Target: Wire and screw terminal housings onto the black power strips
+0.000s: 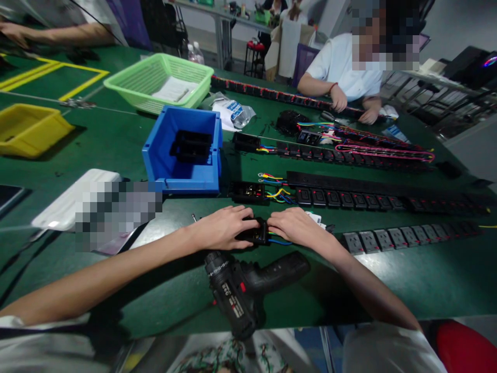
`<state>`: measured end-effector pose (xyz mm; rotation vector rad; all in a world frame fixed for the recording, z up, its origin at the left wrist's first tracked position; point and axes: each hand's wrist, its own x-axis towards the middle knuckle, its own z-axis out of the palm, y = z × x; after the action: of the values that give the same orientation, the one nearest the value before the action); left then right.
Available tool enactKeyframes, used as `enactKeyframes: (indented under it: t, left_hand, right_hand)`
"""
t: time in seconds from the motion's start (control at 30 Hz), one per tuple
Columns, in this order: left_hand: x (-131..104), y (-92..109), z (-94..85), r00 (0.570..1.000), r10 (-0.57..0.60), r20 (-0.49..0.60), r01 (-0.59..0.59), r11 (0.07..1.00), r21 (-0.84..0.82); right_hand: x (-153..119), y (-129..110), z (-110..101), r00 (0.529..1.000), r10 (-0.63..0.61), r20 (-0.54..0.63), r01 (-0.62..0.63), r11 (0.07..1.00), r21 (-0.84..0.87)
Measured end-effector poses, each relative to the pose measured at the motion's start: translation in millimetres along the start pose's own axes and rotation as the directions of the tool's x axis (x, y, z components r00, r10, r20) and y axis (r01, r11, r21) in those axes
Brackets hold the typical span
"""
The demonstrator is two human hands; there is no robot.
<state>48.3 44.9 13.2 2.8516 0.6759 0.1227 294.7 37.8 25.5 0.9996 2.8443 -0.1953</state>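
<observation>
Our 2 bare hands meet over a dark green table [330, 298], with a small black housing [261, 235] between them, low in the middle of the view and just beyond a drill. Our left hand [221, 228] holds the housing from its left side, fingers spread narrowly over the top and thumb along the near edge. Our right hand [293, 226] is at the housing's right end, its fingers bunched close together; we cannot tell whether they pinch anything. A blue wire [278, 241] comes out of that end, under the right hand.

The black and red drill [240, 290] lies on its side, nearer to us than the housing. To the right, a row of grey sockets [404, 237] stretches away. Beyond our hands lies a second black housing [246, 191], open on top, with yellow, blue and green wires between it and a long black socket strip [341, 198].

To the left, a blue bin [186, 185] holds black parts [194, 146]. Behind it sits a light green basket [132, 93] with white contents, and farther left a yellow bin [34, 134]. A white device [70, 199] with a cable lies nearer to us. Across the table, a person [337, 72] in a white top has both hands at another long wired strip; at far left, another person's forearm [77, 37] shows
</observation>
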Motion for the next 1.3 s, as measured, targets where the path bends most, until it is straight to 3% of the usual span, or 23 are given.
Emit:
enactKeyframes:
  t: [0.8, 1.3]
  left_hand:
    - [-2.1, -0.5, 1.3, 1.0, -0.004, -0.013, 0.004, 1.0, 0.002]
    - [-3.4, 0.6, 3.1, 0.998, 0.0, -0.056, 0.001, 1.0, 0.027]
  right_hand:
    - [2.7, 0.1, -2.3, 0.999, 0.04, 0.015, -0.041, 0.999, 0.028]
    - [1.2, -2.7, -7.1, 0.991, 0.129, 0.04, -0.13, 0.991, 0.028]
